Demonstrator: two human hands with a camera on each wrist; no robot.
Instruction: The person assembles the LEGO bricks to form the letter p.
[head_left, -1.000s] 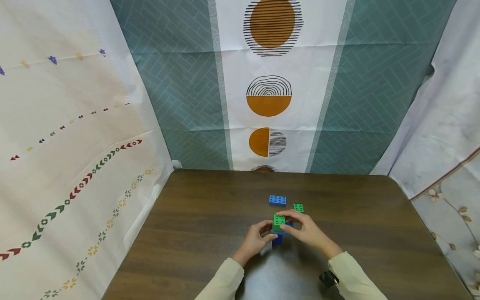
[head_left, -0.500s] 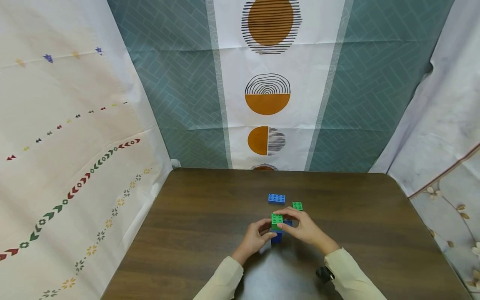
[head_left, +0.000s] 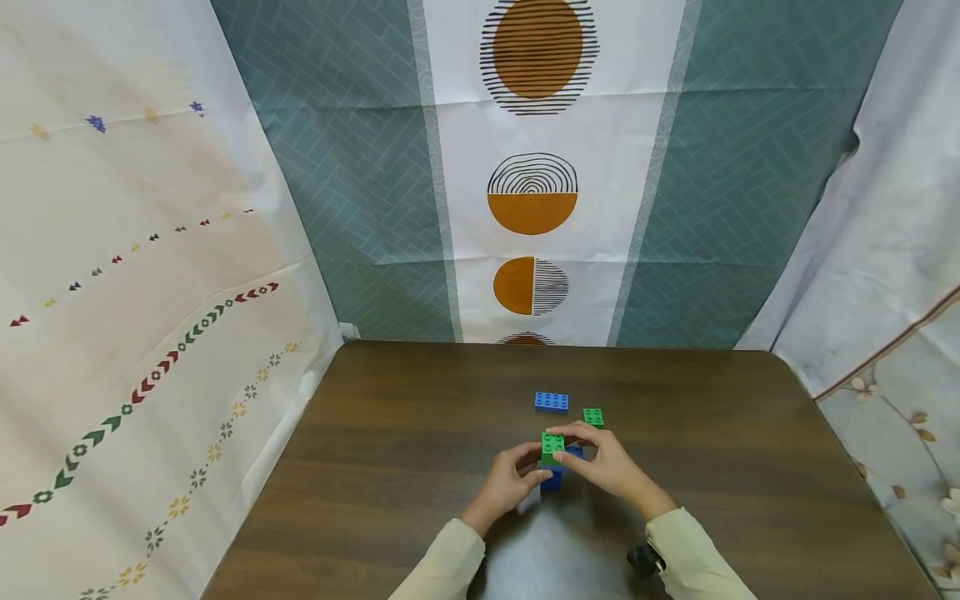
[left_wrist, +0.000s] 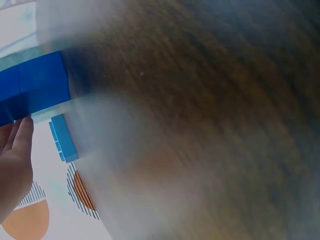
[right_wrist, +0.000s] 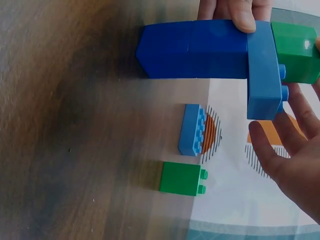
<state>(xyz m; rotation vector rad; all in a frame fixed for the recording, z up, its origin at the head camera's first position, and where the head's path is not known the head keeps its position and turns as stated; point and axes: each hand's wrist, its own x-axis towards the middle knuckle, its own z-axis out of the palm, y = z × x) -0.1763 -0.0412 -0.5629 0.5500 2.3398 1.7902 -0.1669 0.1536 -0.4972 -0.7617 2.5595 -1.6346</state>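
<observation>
Sleeves: two pale cream fabric sleeves (head_left: 450, 557) are seen on the near side of the column, with a small black device (head_left: 643, 560) worn at the right wrist.
Column: two dark blue rectangular plastic bricks, one above the other, form the column (head_left: 551, 482), which appears to be stood upright on the brown wood-grain tabletop (head_left: 405, 442).
Left hand: the upper part of the column is gripped from its left by the left hand (head_left: 504, 485), the thumb being laid on its side.
Crosspiece: a lighter blue oblong studded plastic brick (right_wrist: 262, 70) is set across the column's top and juts out to its right.
Top brick: a bright green square studded plastic brick (head_left: 552, 447) is placed over the column, upon the crosspiece.
Right hand: the top brick is pinched between thumb and fingers by the right hand (head_left: 609, 462), reaching in from the column's right.
Loose pieces: a second green plastic brick (head_left: 592, 417) is found beyond the column and to its right; a blue eight-studded plastic brick (head_left: 551, 402) lies farther, straight beyond it.
Progress: four bricks are judged to be stacked, and two are left unattached; whether the top brick is pressed fully home cannot be told.
Backdrop: a teal-and-white patterned cloth (head_left: 360, 167) is hung farthest beyond the column.
</observation>
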